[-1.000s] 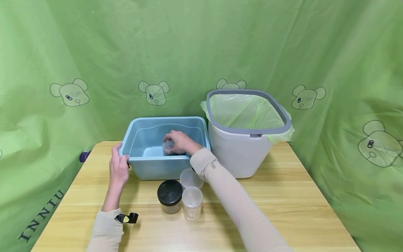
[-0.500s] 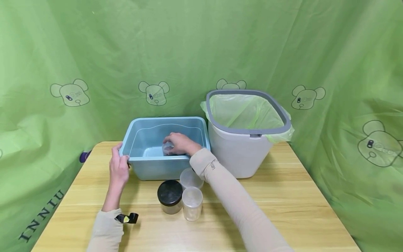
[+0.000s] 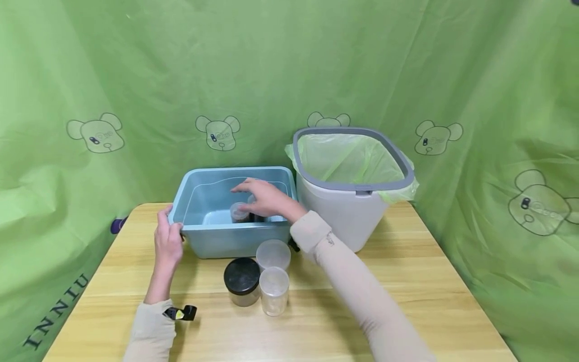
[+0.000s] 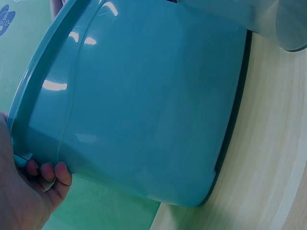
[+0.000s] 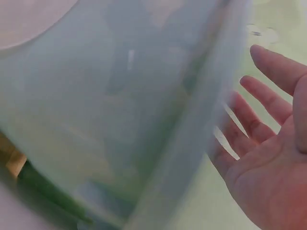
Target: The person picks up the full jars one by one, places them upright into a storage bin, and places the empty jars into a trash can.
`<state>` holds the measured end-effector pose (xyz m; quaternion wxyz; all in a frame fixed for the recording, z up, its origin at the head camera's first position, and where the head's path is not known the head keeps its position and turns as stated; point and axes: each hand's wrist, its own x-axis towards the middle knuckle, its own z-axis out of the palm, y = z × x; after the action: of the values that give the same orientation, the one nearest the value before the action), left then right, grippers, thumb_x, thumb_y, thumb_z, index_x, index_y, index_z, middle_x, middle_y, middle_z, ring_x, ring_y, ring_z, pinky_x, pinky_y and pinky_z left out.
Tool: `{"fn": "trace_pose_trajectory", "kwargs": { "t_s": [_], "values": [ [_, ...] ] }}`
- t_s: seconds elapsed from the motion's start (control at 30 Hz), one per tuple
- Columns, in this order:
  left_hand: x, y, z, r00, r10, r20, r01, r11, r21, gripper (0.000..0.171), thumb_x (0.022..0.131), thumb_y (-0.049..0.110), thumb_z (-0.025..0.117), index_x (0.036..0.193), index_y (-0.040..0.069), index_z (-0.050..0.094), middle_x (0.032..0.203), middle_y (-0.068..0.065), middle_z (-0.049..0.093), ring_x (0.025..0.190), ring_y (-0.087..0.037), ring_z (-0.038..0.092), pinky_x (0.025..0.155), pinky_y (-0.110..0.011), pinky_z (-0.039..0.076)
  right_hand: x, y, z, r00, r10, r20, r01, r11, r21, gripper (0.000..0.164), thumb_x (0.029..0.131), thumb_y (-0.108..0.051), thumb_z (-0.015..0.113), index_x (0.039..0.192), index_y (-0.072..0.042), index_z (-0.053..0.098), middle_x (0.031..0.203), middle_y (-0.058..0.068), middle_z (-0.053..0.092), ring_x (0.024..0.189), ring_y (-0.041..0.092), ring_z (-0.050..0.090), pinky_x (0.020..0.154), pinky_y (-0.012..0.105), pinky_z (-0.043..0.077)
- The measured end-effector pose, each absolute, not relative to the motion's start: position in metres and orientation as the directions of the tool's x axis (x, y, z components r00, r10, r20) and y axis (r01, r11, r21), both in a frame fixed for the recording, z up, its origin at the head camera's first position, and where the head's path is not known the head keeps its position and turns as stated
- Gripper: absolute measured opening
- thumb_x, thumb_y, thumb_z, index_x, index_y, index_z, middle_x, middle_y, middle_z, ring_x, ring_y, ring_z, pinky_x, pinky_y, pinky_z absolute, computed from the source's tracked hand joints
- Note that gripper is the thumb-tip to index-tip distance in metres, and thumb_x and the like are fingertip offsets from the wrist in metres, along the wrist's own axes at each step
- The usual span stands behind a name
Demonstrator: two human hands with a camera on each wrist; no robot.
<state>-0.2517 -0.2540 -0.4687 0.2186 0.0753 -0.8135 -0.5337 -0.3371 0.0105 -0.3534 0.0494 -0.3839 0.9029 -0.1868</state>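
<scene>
My left hand [image 3: 168, 240] grips the left rim of a light blue plastic basin [image 3: 235, 241], its fingers curled over the edge in the left wrist view. Over the basin's right half hovers my right hand [image 3: 268, 198], fingers spread and holding nothing. Just below it, inside the basin, stands a small jar with a translucent lid [image 3: 239, 208]. Another container beside that jar is mostly hidden by the hand. In the right wrist view the spread fingers [image 5: 268, 100] show next to a blurred translucent wall.
In front of the basin stand a black-lidded jar [image 3: 242, 277] and two clear containers, a wider one [image 3: 273, 253] and a narrower one [image 3: 274, 289]. A white bin [image 3: 334, 216] with a green liner bag [image 3: 353, 158] stands right of the basin.
My right hand has let go of the small jar, lifted slightly and spread its fingers. The jar stays in the basin. My left hand keeps its grip on the rim.
</scene>
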Motion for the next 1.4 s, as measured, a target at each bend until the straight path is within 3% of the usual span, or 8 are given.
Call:
{"fn": "trace_pose_trajectory", "kwargs": {
  "t_s": [0.1,0.3,0.5,0.67,0.77,1.03,1.23,1.4],
  "values": [
    [-0.252,-0.255,-0.468,-0.892,-0.357,0.277,0.110,0.423,0.900,0.058,0.100,0.016,0.036,0.158,0.008,0.033,0.155,-0.030,0.045,0.130,-0.046,0.052,0.093,-0.053,0.045,-0.322,0.025,-0.345,-0.681,-0.722,0.119,-0.693,0.584,-0.421,0.051,0.100,-0.028,0.070,0.148,-0.016,0.058,0.146,0.006,0.058,0.134,0.024,0.055,0.115,0.043,0.044],
    [-0.251,-0.255,-0.466,-0.893,-0.355,0.276,0.109,0.425,0.898,0.058,0.100,0.016,0.036,0.157,0.007,0.033,0.155,-0.030,0.045,0.130,-0.047,0.052,0.092,-0.054,0.045,-0.288,0.060,-0.345,-0.641,-0.731,0.233,-0.730,0.486,-0.481,0.050,0.098,-0.026,0.072,0.145,-0.015,0.060,0.137,0.004,0.063,0.122,0.019,0.061,0.107,0.040,0.050],
    [-0.251,-0.256,-0.465,-0.893,-0.353,0.280,0.114,0.426,0.897,0.059,0.099,0.015,0.037,0.157,0.007,0.033,0.154,-0.030,0.045,0.128,-0.046,0.052,0.091,-0.052,0.044,-0.258,0.092,-0.360,-0.646,-0.721,0.251,-0.708,0.444,-0.549,0.050,0.097,-0.025,0.074,0.144,-0.017,0.062,0.136,0.003,0.065,0.122,0.021,0.062,0.105,0.043,0.053],
    [-0.251,-0.256,-0.465,-0.894,-0.352,0.276,0.110,0.424,0.899,0.059,0.099,0.015,0.037,0.157,0.007,0.033,0.153,-0.031,0.046,0.124,-0.045,0.053,0.086,-0.047,0.043,-0.240,0.112,-0.376,-0.638,-0.719,0.276,-0.713,0.415,-0.565,0.048,0.096,-0.022,0.075,0.141,-0.012,0.064,0.133,0.003,0.067,0.111,0.016,0.064,0.098,0.034,0.055],
    [-0.251,-0.256,-0.466,-0.894,-0.354,0.274,0.109,0.421,0.901,0.060,0.099,0.015,0.037,0.158,0.007,0.033,0.153,-0.031,0.046,0.123,-0.045,0.053,0.084,-0.046,0.043,-0.234,0.119,-0.386,-0.636,-0.724,0.269,-0.706,0.403,-0.582,0.046,0.097,-0.023,0.074,0.141,-0.013,0.064,0.133,0.003,0.067,0.107,0.015,0.063,0.094,0.029,0.055],
    [-0.250,-0.256,-0.467,-0.893,-0.360,0.269,0.104,0.418,0.903,0.059,0.099,0.016,0.038,0.158,0.008,0.034,0.151,-0.031,0.048,0.116,-0.043,0.054,0.079,-0.042,0.043,-0.222,0.127,-0.413,-0.633,-0.752,0.183,-0.631,0.365,-0.685,0.052,0.096,-0.023,0.075,0.143,-0.008,0.061,0.135,0.011,0.065,0.115,0.029,0.065,0.099,0.040,0.056],
    [-0.250,-0.254,-0.468,-0.885,-0.368,0.284,0.115,0.420,0.900,0.059,0.098,0.015,0.039,0.157,0.008,0.036,0.149,-0.032,0.050,0.115,-0.043,0.054,0.083,-0.044,0.041,-0.217,0.128,-0.427,-0.630,-0.766,0.129,-0.604,0.379,-0.701,0.056,0.095,-0.029,0.076,0.146,-0.011,0.059,0.136,0.008,0.064,0.118,0.024,0.066,0.102,0.038,0.055],
    [-0.250,-0.253,-0.468,-0.881,-0.374,0.289,0.118,0.419,0.900,0.059,0.097,0.014,0.039,0.156,0.007,0.036,0.145,-0.032,0.052,0.109,-0.041,0.055,0.079,-0.042,0.042,-0.215,0.127,-0.434,-0.608,-0.786,0.114,-0.596,0.356,-0.720,0.061,0.092,-0.029,0.080,0.146,-0.013,0.059,0.138,0.004,0.063,0.121,0.020,0.062,0.102,0.040,0.055]
  ]
}}
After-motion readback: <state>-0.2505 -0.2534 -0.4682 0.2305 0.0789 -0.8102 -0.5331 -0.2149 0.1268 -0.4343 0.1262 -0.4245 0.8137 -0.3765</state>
